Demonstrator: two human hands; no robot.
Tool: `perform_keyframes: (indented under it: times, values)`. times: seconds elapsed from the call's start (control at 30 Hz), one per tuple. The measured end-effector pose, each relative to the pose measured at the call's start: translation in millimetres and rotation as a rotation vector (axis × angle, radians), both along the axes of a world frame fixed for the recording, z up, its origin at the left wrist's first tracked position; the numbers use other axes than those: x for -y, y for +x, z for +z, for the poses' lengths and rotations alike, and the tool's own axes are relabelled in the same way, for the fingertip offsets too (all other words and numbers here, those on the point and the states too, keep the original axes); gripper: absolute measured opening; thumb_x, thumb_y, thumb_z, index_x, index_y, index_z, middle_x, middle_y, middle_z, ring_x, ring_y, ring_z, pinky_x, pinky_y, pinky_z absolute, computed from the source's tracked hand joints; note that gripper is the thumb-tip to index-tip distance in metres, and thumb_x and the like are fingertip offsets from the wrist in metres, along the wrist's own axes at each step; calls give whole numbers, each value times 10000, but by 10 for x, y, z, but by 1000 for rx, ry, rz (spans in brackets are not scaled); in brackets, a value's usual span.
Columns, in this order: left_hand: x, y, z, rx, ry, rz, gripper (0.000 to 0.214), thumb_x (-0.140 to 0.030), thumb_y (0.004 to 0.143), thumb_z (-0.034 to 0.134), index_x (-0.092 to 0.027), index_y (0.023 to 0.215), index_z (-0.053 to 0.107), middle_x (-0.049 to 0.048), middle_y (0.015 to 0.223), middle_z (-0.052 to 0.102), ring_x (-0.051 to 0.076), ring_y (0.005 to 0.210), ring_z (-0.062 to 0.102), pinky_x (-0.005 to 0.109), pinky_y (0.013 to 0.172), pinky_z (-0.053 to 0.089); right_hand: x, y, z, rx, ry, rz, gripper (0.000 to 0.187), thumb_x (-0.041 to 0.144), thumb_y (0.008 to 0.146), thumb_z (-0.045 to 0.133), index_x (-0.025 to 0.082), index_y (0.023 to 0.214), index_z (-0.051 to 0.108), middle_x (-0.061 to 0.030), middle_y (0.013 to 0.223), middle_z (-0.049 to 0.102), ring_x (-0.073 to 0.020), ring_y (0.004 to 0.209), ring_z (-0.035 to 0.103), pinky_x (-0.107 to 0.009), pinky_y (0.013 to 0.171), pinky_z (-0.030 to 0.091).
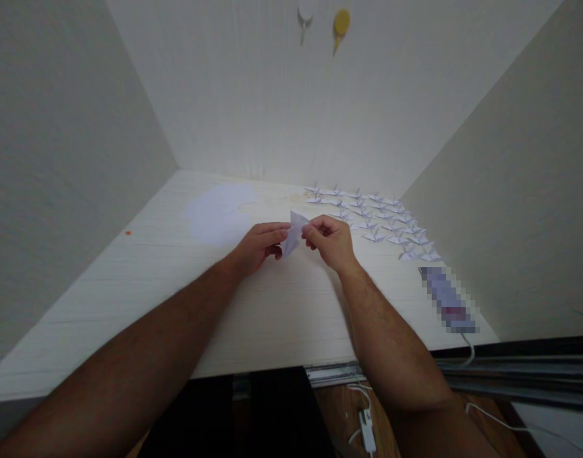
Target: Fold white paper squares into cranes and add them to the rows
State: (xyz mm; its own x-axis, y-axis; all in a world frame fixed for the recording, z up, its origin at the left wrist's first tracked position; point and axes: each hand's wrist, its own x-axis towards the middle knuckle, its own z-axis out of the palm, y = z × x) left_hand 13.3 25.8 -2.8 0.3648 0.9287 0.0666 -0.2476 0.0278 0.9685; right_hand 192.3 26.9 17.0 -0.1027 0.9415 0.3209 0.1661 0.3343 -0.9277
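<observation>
Between my hands, above the middle of the table, is a partly folded piece of white paper (294,236). My left hand (264,243) grips its left side between thumb and fingers. At its right edge my right hand (330,240) pinches the paper with thumb and forefinger, the other fingers curled. The paper stands tilted, with a pointed corner upward; its exact folds are too small to make out. Right of my hands, several folded paper cranes (373,235) stand in rows on the table.
White paper sheets (219,213) lie at the back left of the white table (153,305). A pixelated, phone-shaped object (447,299) with a cable (470,350) lies near the right edge. Walls enclose three sides. A small orange bit (128,233) is at left. Below is a power strip (367,431).
</observation>
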Motion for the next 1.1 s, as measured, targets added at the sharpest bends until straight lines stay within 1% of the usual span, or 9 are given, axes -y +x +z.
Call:
perform_keyframes:
  times: [0.17, 0.33, 0.53, 0.67, 0.73, 0.8, 0.87, 0.97, 1.1]
  values:
    - [-38, -3, -26, -124, 97, 53, 446, -396, 706, 711, -137, 1069, 715, 37, 748, 635, 100, 569, 509, 221, 495, 392, -38, 7, -26, 75, 64, -182, 118, 290, 729, 622, 181, 750, 661, 14, 613, 628, -102, 525, 534, -225, 510, 432]
    - [-58, 0, -40, -221, 197, 75, 486, -385, 709, 721, -127, 1120, 693, 32, 771, 644, 91, 564, 487, 213, 492, 381, -56, 14, -31, 138, 72, -278, 154, 299, 723, 622, 170, 645, 650, 3, 580, 627, -114, 530, 540, -237, 535, 440]
    - [-72, -7, -48, -254, 226, 87, 537, -424, 710, 710, -119, 1152, 672, 52, 833, 673, 115, 602, 539, 226, 509, 415, -53, 15, -13, 70, -14, -222, 232, 379, 722, 670, 152, 674, 657, 4, 535, 613, -99, 466, 524, -215, 469, 413]
    - [-55, 11, -49, -370, 299, 172, 636, -407, 653, 771, -127, 1208, 634, 76, 923, 695, 144, 703, 588, 253, 620, 472, -47, 19, 12, -18, -65, -114, 326, 478, 758, 640, 155, 766, 684, -7, 599, 636, -101, 489, 534, -212, 445, 418]
    - [-36, 25, -42, -458, 343, 220, 672, -395, 613, 802, -146, 1213, 630, 78, 968, 697, 155, 739, 597, 265, 656, 484, -51, 15, 3, 5, -90, -85, 320, 473, 731, 668, 161, 795, 687, -5, 624, 638, -102, 503, 534, -210, 440, 418]
    - [-16, 36, -24, -501, 368, 235, 693, -403, 595, 811, -159, 1216, 628, 76, 997, 693, 163, 763, 603, 271, 668, 488, -61, 8, -24, 60, -99, -86, 278, 434, 703, 694, 163, 763, 673, 2, 612, 624, -98, 499, 523, -210, 442, 414]
    - [1, 42, 2, -483, 359, 239, 641, -435, 656, 761, -151, 1215, 630, 62, 941, 691, 154, 735, 598, 262, 645, 479, -72, 1, -57, 92, -90, -95, 241, 403, 713, 680, 165, 711, 645, 11, 579, 598, -94, 484, 508, -213, 442, 408]
    - [14, 45, 38, -422, 258, 269, 475, -432, 775, 636, -127, 1137, 669, 34, 790, 676, 122, 630, 566, 237, 577, 444, -81, -5, -88, 70, -84, -89, 242, 400, 737, 651, 165, 690, 621, 23, 547, 568, -91, 466, 492, -218, 441, 410]
    - [10, 52, 39, -443, 158, 322, 265, -357, 716, 689, -125, 842, 709, 14, 669, 662, 103, 551, 538, 214, 520, 411, -88, -8, -110, 56, -107, -33, 253, 398, 714, 680, 157, 787, 654, 11, 610, 618, -91, 498, 520, -219, 474, 445]
